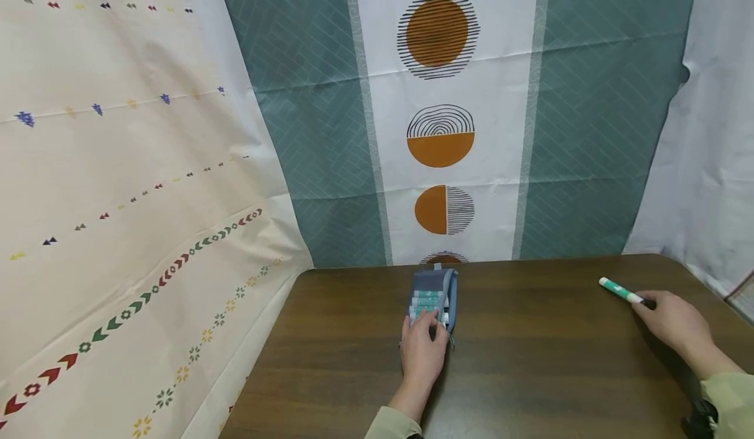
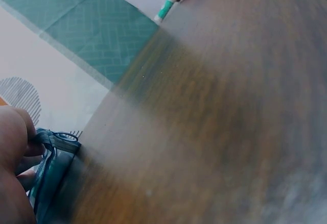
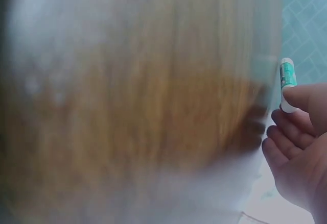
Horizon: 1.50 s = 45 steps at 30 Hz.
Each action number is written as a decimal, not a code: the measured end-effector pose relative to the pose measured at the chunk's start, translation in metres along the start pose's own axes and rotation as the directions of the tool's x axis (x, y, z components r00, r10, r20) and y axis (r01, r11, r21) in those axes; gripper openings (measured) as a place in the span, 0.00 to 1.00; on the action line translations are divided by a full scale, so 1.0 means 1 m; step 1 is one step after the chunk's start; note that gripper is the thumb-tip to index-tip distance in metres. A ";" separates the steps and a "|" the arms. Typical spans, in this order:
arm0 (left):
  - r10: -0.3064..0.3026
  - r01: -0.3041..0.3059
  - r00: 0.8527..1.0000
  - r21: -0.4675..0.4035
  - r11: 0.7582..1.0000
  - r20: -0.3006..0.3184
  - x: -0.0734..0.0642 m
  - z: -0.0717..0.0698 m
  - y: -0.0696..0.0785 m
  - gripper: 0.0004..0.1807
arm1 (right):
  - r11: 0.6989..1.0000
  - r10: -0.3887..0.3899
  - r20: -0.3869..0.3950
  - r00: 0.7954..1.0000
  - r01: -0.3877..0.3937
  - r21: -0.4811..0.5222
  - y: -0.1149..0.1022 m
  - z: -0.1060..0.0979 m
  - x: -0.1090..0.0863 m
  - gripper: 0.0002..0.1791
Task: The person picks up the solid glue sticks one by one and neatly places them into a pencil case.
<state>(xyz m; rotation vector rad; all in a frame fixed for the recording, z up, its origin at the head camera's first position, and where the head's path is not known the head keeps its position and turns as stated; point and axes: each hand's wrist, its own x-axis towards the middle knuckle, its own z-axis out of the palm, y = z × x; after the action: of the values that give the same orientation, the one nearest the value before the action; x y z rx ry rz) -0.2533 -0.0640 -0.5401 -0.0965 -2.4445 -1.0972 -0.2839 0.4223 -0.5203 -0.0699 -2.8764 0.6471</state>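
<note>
A blue-grey zip pouch [image 1: 452,295] lies unzipped near the table's far edge, with several green-and-white glue sticks [image 1: 425,301] showing in it. My left hand [image 1: 421,351] holds the near end of the pouch; in the left wrist view its curled fingers [image 2: 31,145] are against the fabric beside the opening, partly hiding it. Far to the right, my right hand [image 1: 677,321] pinches one green-and-white glue stick [image 1: 618,290] by its end, between thumb and forefinger. The right wrist view shows that glue stick [image 3: 287,76] pointing away from the hand, the other fingers loosely bent.
Both hands are over a dark brown wooden table [image 1: 530,360]. Behind it hangs a green and white cloth [image 1: 589,131] with orange circles, and a cream patterned cloth [image 1: 147,184] drapes along the left side. A white cloth [image 1: 724,131] hangs at the right.
</note>
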 end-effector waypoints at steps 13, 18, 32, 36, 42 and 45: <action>0.033 -0.033 0.999 0.019 0.999 -0.005 0.003 -0.001 0.003 0.09 | 0.992 -0.099 -0.050 0.994 0.102 0.068 -0.034 0.001 0.010 0.24; 0.036 -0.036 0.999 0.015 0.999 -0.015 0.002 -0.001 0.003 0.09 | 0.988 -0.123 -0.056 0.991 0.127 0.091 -0.050 0.006 0.014 0.24; 0.031 -0.031 0.999 0.013 0.999 -0.019 0.001 0.000 0.000 0.09 | 0.970 -0.185 -0.028 0.982 0.187 0.155 -0.091 0.027 0.019 0.25; 0.029 -0.028 0.999 0.013 1.000 -0.015 0.001 0.001 -0.002 0.09 | 0.967 -0.200 -0.009 0.980 0.199 0.160 -0.105 0.036 0.022 0.24; 0.029 -0.029 1.000 0.016 0.999 -0.012 0.000 0.003 -0.003 0.09 | 0.960 -0.225 0.019 0.974 0.218 0.173 -0.130 0.047 0.024 0.21; 0.029 -0.029 0.999 0.017 0.999 -0.015 0.000 0.002 -0.003 0.10 | 0.955 -0.240 0.029 0.970 0.231 0.187 -0.142 0.054 0.025 0.20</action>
<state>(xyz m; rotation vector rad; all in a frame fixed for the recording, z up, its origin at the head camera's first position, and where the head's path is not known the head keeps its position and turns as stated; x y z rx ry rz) -0.2549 -0.0641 -0.5434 -0.1175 -2.4315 -1.0607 -0.3197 0.2737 -0.5025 0.3164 -2.7960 0.8701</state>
